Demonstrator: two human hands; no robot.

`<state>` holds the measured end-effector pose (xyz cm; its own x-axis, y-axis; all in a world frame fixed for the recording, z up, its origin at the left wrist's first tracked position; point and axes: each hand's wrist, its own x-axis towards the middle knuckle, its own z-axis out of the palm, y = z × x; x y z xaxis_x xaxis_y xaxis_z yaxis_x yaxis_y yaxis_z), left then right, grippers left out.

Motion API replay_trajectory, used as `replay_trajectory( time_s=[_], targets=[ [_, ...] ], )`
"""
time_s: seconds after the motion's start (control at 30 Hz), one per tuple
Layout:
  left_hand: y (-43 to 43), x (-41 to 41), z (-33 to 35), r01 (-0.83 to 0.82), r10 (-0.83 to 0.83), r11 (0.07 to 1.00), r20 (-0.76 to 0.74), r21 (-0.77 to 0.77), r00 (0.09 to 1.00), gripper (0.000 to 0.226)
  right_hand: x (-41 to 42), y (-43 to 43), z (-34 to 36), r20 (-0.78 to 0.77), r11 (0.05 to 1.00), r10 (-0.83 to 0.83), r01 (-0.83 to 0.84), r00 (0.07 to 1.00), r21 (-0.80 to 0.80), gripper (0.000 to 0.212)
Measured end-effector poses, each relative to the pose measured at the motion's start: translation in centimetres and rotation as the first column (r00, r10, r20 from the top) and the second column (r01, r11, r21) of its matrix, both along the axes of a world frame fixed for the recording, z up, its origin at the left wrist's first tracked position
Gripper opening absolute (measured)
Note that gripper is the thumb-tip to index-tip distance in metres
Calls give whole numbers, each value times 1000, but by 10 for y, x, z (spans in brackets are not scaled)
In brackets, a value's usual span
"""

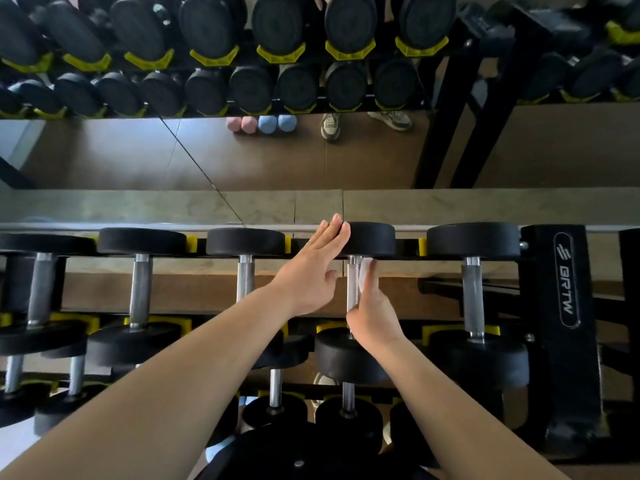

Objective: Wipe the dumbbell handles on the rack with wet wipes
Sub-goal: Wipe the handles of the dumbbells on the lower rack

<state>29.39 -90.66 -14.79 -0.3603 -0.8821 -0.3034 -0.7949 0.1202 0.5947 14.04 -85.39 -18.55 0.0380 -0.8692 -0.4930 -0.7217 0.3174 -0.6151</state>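
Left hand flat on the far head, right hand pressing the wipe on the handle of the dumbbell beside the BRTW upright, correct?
No: in the head view the right hand presses the wipe on the handle of the second dumbbell from the BRTW upright; another dumbbell stands between. The left hand is flat on its far head.

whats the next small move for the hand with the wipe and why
Probably slide the right hand toward the near head, dragging the wet wipe along the handle. The wipe is pressed near the handle's far end, with bare knurling below, and the left hand rests on the far head.
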Motion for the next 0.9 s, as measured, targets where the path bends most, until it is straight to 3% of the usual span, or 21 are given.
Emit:
replay_trajectory(
  time_s=[0.3,0.4,0.53,0.73,0.9],
  targets=[
    [1,1,-2,1,-1,1000,-28,4,1000,88,5,-5,-12,235,999,39,-30,971,-45,79],
    [0,2,-2,0,0,1000,-27,1,1000,87,6,-5,-21,295,996,-55,75,954,-54,67],
    [0,2,-2,2,-2,1000,-22,4,1000,89,6,-2,-28,245,986,-86,118,966,-118,63],
    [0,4,-3,7,-7,1000,-37,10,999,90,3,14,-39,89,933,134,-95,987,-346,67],
    [0,3,-6,7,-7,1000,-47,2,999,90,-17,35,-28,-1,915,330,-320,944,-244,51]
  ],
)
